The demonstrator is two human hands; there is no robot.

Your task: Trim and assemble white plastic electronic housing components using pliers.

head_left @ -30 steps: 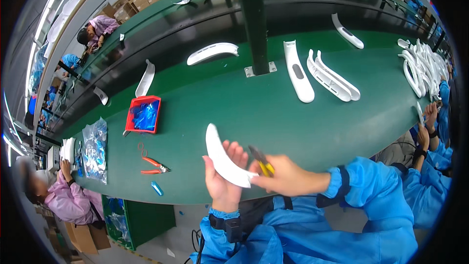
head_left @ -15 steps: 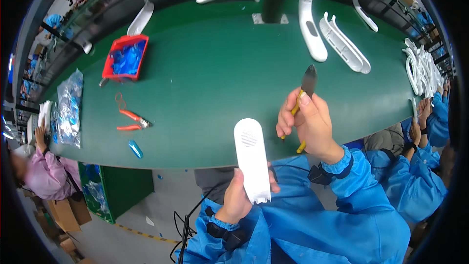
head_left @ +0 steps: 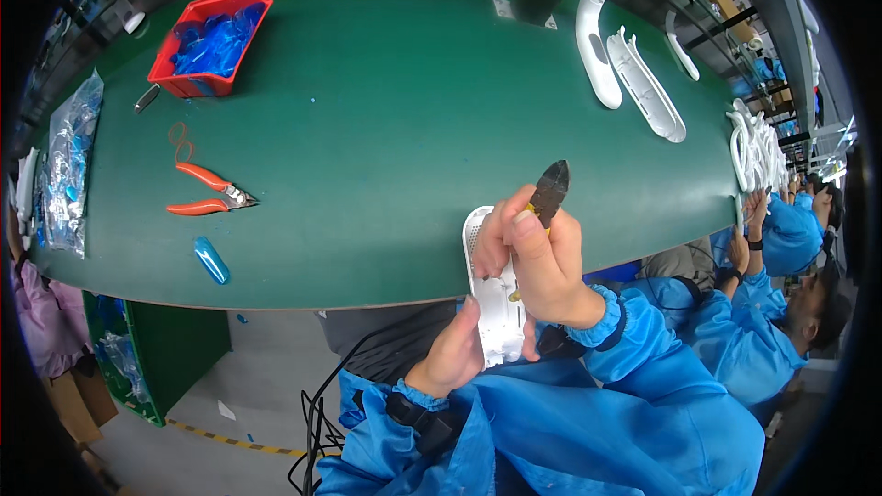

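My left hand grips a white plastic housing by its lower end, its hollow inner side facing up. Over the housing's upper half is my right hand, closed around yellow-handled cutting pliers. Their dark jaws point up and away from the part, and most of the handles are hidden in the palm. The right fingers overlap the housing in this view; whether they touch it I cannot tell. On the table to the left lie orange-handled nippers and a small shiny blue piece.
A red bin of blue pieces stands at the far left beside a clear bag. White housings lie at the far right, with a pile of white parts at the right edge near co-workers. A dark post rises from the table's back.
The white housing has been turned over from its outer face to its hollow side. My right hand has moved left and down to it with the pliers. The whole view has shifted.
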